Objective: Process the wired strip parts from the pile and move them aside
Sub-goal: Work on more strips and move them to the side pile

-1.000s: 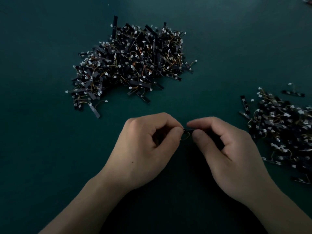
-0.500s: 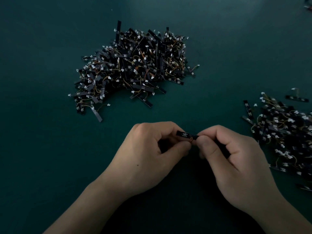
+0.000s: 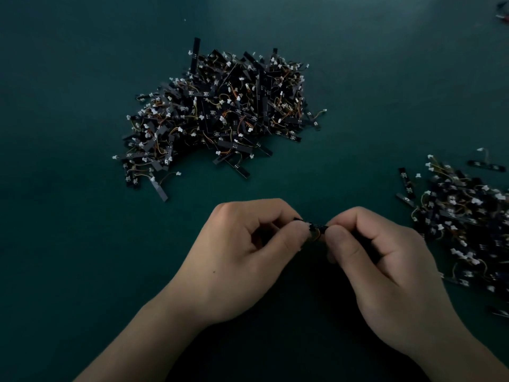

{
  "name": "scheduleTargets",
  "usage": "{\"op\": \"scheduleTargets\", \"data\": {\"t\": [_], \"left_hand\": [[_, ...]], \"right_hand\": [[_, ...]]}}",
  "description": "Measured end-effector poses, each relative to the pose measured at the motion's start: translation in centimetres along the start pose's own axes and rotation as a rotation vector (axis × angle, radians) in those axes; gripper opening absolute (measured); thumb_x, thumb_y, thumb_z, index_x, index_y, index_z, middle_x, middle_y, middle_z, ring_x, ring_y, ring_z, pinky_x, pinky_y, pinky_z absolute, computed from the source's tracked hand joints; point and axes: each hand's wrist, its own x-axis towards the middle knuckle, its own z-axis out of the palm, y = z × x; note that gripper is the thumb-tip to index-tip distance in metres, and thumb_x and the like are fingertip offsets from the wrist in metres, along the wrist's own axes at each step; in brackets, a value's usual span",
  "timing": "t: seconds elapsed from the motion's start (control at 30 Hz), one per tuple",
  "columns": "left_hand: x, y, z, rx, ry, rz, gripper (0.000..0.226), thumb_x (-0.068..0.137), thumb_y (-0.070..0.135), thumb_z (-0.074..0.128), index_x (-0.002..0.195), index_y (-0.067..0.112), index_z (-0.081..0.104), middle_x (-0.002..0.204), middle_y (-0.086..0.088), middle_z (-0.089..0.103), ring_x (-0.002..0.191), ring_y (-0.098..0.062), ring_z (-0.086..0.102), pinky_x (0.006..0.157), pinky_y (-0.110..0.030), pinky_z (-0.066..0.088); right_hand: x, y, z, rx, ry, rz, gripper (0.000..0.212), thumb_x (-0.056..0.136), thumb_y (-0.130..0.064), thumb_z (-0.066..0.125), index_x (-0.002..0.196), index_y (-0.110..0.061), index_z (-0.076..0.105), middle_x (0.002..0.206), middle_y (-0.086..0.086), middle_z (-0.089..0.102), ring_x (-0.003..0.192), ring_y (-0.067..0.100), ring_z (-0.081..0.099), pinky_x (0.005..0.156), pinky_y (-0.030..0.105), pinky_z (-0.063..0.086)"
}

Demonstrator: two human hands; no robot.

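Low in the centre of the view, the left hand (image 3: 242, 257) and the right hand (image 3: 385, 266) meet over the dark green bench (image 3: 68, 244), knuckles up and curled inward toward each other. Between them sits one wired strip part (image 3: 316, 226), a short black piece that bridges the small gap from one hand to the other. The left hand's fingers (image 3: 292, 238) are curled tight, thumb against forefinger, pinching the left end of the strip. The right hand's thumb (image 3: 341, 244) and forefinger pinch the right end in the same way. Only the middle of the strip shows; both ends are hidden behind the fingertips, and a small loop of orange wire hangs just below it, between the two thumbs. Whether the strip is raised off the bench or touching it cannot be told. The big pile (image 3: 220, 114) of black strips with white connectors and orange wires lies farther back, well apart from the hands. A second, looser heap (image 3: 468, 216) of the same parts lies at the right edge, near the right hand.
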Motion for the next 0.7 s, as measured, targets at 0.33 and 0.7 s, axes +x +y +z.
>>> {"op": "scheduleTargets", "data": {"t": [0.33, 0.7], "left_hand": [[0.17, 0.02, 0.41, 0.038, 0.045, 0.022, 0.023, 0.09, 0.026, 0.069, 0.069, 0.018, 0.071, 0.071, 0.001, 0.068, 0.065, -0.021, 0.064, 0.057, -0.038, 0.049], [0.06, 0.29, 0.45, 0.044, 0.011, 0.033, 0.021, 0.09, 0.021, 0.064, 0.07, 0.019, 0.069, 0.069, 0.0, 0.066, 0.064, -0.022, 0.062, 0.057, -0.04, 0.047]], "right_hand": [[-0.04, 0.09, -0.19, 0.048, -0.054, 0.027, 0.022, 0.095, -0.043, 0.055, 0.082, -0.03, 0.068, 0.056, 0.004, 0.055, 0.043, 0.019, 0.047, 0.038, 0.031, 0.033], [-0.08, 0.32, -0.27, 0.092, -0.062, 0.029, 0.023, 0.096, -0.041, 0.056, 0.084, -0.028, 0.07, 0.058, 0.002, 0.058, 0.047, 0.022, 0.051, 0.04, 0.035, 0.036]]}}
